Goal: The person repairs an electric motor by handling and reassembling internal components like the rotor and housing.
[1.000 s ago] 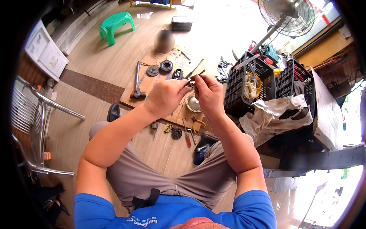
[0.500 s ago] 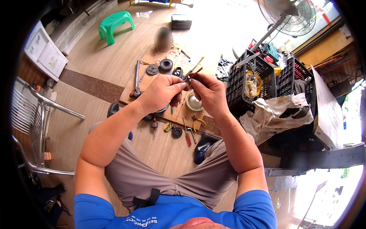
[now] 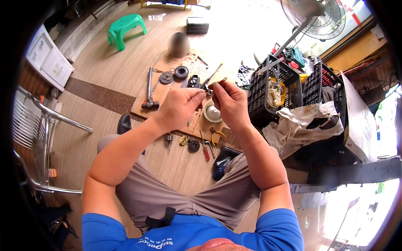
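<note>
My two hands meet above a brown cardboard sheet [image 3: 197, 126] on the floor. My right hand [image 3: 231, 102] is closed in a pinch on a thin brown wire-like piece [image 3: 223, 80], whose looped end sticks out past the fingertips. Close beside it, my left hand [image 3: 178, 106] has thumb and forefinger pressed together; what they hold, if anything, is hidden. Below the hands lies a white finned fan wheel [image 3: 212, 112]. Farther off are two round parts, a grey disc [image 3: 166, 78] and a black ring [image 3: 181, 72]. A hammer [image 3: 150, 90] lies to the left.
Pliers [image 3: 218, 134], a red-handled screwdriver [image 3: 206, 152] and a black disc [image 3: 193, 146] lie nearer my legs. Black plastic crates [image 3: 274, 85] with a pale cloth [image 3: 299, 127] stand right, below a standing fan [image 3: 314, 19]. Left are a green stool [image 3: 125, 26] and a metal chair [image 3: 46, 121].
My hands have drawn slightly apart. The right hand has turned, and the wire-like piece now shows a loop above its fingers. My left hand has shifted slightly down.
</note>
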`<state>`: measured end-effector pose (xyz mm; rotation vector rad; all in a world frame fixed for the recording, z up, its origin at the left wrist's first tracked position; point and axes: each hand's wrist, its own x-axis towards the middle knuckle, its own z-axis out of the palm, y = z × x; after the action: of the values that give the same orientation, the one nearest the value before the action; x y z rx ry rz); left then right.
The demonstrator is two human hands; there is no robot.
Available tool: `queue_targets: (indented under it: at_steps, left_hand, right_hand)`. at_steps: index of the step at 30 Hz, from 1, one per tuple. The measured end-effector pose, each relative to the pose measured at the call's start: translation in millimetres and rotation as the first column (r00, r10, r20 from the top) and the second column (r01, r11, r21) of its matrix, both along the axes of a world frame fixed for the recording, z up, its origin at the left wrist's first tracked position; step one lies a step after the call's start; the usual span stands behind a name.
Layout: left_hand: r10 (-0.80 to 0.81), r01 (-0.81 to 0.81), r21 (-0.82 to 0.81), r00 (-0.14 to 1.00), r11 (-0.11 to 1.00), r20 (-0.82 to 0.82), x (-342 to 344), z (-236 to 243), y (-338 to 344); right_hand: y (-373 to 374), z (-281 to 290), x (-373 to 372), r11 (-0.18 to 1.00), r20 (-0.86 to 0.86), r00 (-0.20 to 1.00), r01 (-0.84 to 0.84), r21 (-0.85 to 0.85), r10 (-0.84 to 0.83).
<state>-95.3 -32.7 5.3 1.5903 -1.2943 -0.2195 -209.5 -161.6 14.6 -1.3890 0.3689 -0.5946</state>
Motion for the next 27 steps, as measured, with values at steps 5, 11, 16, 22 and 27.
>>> queue_targets:
  at_steps: [5,11,16,22,27]
  left_hand:
    - [-0.230,0.497,-0.122,0.162,0.859,-0.960,12,20,12]
    - [0.000,0.226,0.194,0.652,0.955,-0.759,6,8,2]
    - [0.175,-0.187,0.057,0.970,0.981,0.168,-2,-5,-2]
    - [0.221,-0.186,-0.119,0.834,0.975,0.506,-4,-7,-5]
    - [-0.111,0.316,0.074,0.531,0.946,-0.840,7,14,6]
  right_hand:
    - [-4,-3,-4,0.990,0.084,0.989,-0.115,-0.078,0.121]
    - [1,-12,3,0.999,0.053,0.997,-0.047,-0.008,0.047]
    - [8,-18,7,0.977,-0.082,0.993,0.069,-0.200,-0.087]
    - [6,-9,5,0.992,-0.048,0.999,0.031,0.123,-0.025]
    - [2,-2,-3,0.991,0.038,0.991,-0.124,-0.046,0.126]
